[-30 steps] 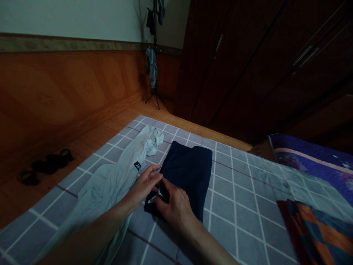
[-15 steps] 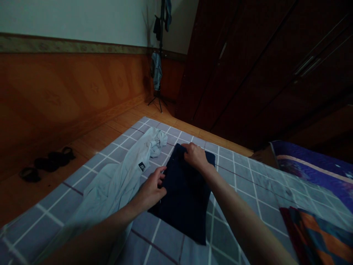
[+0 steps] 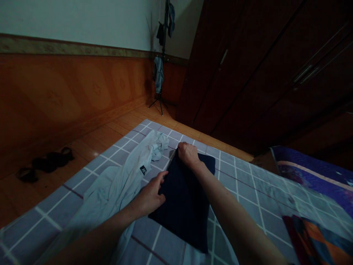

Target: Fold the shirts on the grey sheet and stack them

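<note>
A dark navy folded garment (image 3: 184, 209) lies on the checked bed sheet in front of me; its exact kind is unclear. My right hand (image 3: 188, 154) has its fingers closed on the far left corner of this cloth. At the cloth's left edge is my left hand (image 3: 151, 195), thumb and index finger apart and touching the fabric. Some of its fingertips are hidden along the edge. To the left, a crumpled pale grey garment (image 3: 129, 171) with a black label stretches along the bed, partly behind my left forearm.
The grey checked bed sheet (image 3: 242, 191) extends to the right. Folded patterned cloth (image 3: 322, 239) lies at the lower right, with purple bedding (image 3: 311, 165) beyond. A clothes stand (image 3: 161, 84) stands in the corner by a dark wardrobe (image 3: 234, 73). Dark items (image 3: 45, 163) lie on the floor.
My right hand has shifted left to the garment's far left corner, its fingers now closed there. My left hand stays by the left edge, its index finger straighter. The view has tilted slightly.
</note>
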A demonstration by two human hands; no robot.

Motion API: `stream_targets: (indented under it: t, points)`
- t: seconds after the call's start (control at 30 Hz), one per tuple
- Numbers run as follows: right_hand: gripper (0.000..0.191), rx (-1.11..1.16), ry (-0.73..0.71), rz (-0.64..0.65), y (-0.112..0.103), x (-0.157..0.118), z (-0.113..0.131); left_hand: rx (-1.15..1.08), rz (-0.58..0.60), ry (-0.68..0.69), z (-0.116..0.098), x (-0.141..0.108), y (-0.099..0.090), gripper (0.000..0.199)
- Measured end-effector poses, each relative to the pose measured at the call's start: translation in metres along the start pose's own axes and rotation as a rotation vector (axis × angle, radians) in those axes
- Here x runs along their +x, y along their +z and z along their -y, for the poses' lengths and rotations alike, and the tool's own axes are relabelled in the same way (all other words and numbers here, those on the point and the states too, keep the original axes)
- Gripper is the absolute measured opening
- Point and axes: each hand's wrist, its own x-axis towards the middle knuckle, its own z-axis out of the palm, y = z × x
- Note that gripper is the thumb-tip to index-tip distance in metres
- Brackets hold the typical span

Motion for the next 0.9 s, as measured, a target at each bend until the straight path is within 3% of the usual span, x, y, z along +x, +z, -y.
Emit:
stream_targets:
  t: [0.17,0.3,0.47,0.53,0.63,0.77,0.9]
  points:
    - [0.027,0.004,0.001,-0.029,0.015,-0.004,0.009,0.109,-0.006,0.102,-0.006,-0.004,-0.007,0.085]
    - [0.024,0.023,0.029,-0.089,0.011,-0.016,0.010,0.309,-0.022,0.186,-0.010,-0.008,-0.011,0.086]
    - [0.039,0.063,0.010,-0.162,0.002,-0.057,0.010,0.653,-0.231,0.379,-0.017,-0.018,0.000,0.076]
    - [0.042,0.088,-0.034,-0.169,0.007,-0.074,0.010,0.748,-0.260,0.498,-0.019,-0.021,0.010,0.068]
    - [0.045,0.108,-0.102,-0.144,0.021,-0.087,0.010,0.878,-0.178,0.599,-0.014,-0.022,0.024,0.063]
    - [0.052,0.122,-0.112,-0.125,0.040,-0.084,0.007,0.988,-0.043,0.520,-0.002,-0.017,0.031,0.079]
    - [0.055,0.146,-0.094,-0.137,0.048,-0.079,0.008,1.038,0.002,0.476,0.002,-0.015,0.029,0.079]
